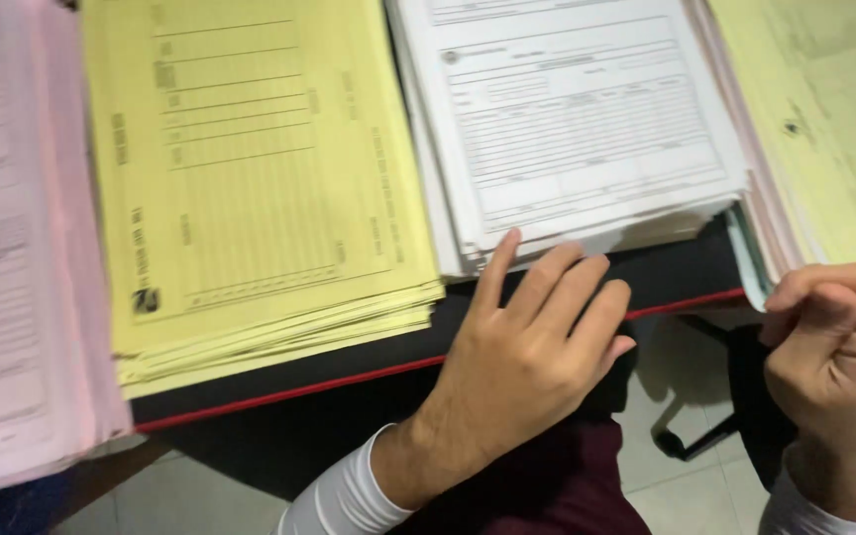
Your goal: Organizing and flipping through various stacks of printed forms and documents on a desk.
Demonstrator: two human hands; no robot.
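Now | black desk [666, 272], red edge | 3 paper stacks | tiled floor [681, 495]

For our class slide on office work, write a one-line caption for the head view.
Left hand rests its fingertips on a white form stack; right hand pinches sheet edges, beside a yellow stack.

Yellow forms [250, 178] ruled with dark lines and tables, white forms [577, 109] printed in grey grids, pale pink paper stack [22, 248], black counter [676, 272] with thin red edge, white sleeves [344, 500], pale grey floor tiles [200, 500]
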